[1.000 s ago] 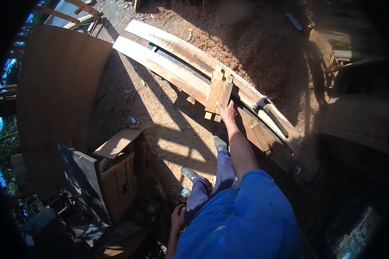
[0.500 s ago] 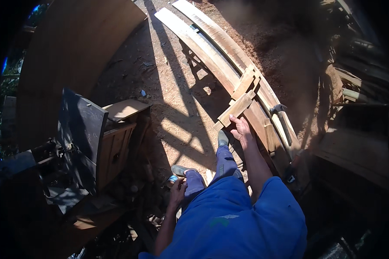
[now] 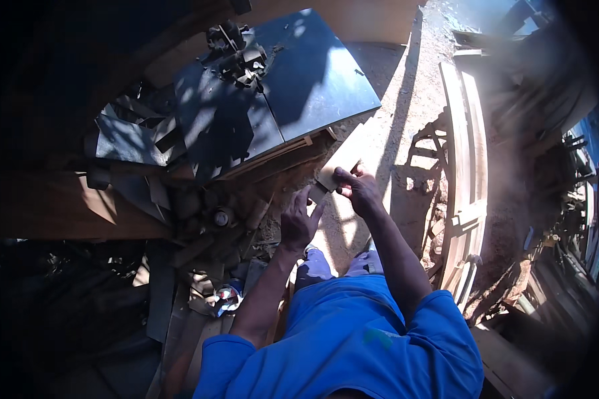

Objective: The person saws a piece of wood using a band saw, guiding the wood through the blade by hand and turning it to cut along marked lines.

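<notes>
In front of my body, both hands meet at a short piece of wood [image 3: 327,178], sunlit at its upper end and shaded lower down. My right hand [image 3: 364,193] pinches it near the bright end, thumb on top. Around the darker lower end are the thumb and fingers of my left hand [image 3: 299,223]. Part of the wood is hidden by the fingers. Beyond my hands, to the left, stands a machine with a dark flat metal table top [image 3: 319,80].
Long pale planks [image 3: 456,166] lie raised on the right, with a short wood piece [image 3: 471,214] across them. Scrap wood and a tin [image 3: 221,217] clutter the left. A red, white and blue container [image 3: 227,297] lies near my left forearm. More timber [image 3: 546,299] is stacked far right.
My body has turned left toward the metal-topped machine. My right hand has left the planks with a short wood piece, and my left hand has risen from beside my leg to hold it too.
</notes>
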The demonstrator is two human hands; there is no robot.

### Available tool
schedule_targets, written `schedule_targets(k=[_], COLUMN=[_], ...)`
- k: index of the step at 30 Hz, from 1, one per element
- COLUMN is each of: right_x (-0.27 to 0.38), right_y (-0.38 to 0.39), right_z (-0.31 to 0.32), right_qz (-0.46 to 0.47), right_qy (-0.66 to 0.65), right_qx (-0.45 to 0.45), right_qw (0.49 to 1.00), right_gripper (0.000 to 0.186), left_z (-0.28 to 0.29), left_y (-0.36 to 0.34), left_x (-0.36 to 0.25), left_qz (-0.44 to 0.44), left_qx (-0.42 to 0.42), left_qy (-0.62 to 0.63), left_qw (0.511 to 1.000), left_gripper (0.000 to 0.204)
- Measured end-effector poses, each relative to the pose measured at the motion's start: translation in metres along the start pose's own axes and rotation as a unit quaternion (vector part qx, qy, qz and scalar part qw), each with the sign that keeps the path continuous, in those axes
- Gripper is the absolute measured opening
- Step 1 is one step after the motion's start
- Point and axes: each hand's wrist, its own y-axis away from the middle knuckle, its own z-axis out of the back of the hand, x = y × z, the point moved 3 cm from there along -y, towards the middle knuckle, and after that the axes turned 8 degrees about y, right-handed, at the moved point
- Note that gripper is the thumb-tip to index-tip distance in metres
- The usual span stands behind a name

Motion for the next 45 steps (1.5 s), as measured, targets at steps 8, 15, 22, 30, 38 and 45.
schedule_targets(k=[8,15,22,30,38,45], right_x=[0.028,0.104,0.095,0.114,0.115,0.122], right_y=[-0.111,-0.149,-0.229,-0.214,-0.255,-0.249], right_z=[-0.052,-0.072,-0.069,-0.04,-0.085,-0.071], right_qz=[0.108,0.478,0.522,0.484,0.522,0.551], right_qy=[0.15,0.586,0.646,0.602,0.651,0.593], right_qx=[0.027,-0.114,-0.038,-0.002,-0.026,0.016], right_qw=[0.982,0.644,0.556,0.635,0.551,0.587], right_gripper=[0.045,0.048,0.066,0.061,0.065,0.075], left_z=[0.024,0.032,0.024,0.01,0.048,0.023], left_y=[-0.08,-0.159,-0.155,-0.161,-0.18,-0.177], left_x=[0.062,0.094,0.147,0.145,0.13,0.144], left_qz=[-0.101,-0.1,-0.115,-0.229,-0.179,-0.101], left_qx=[-0.084,-0.16,-0.144,-0.153,-0.168,-0.259], left_qy=[-0.116,-0.152,-0.18,-0.127,-0.179,-0.094], left_qw=[0.984,0.97,0.966,0.953,0.953,0.956], left_gripper=[0.041,0.023,0.04,0.029,0.036,0.045])
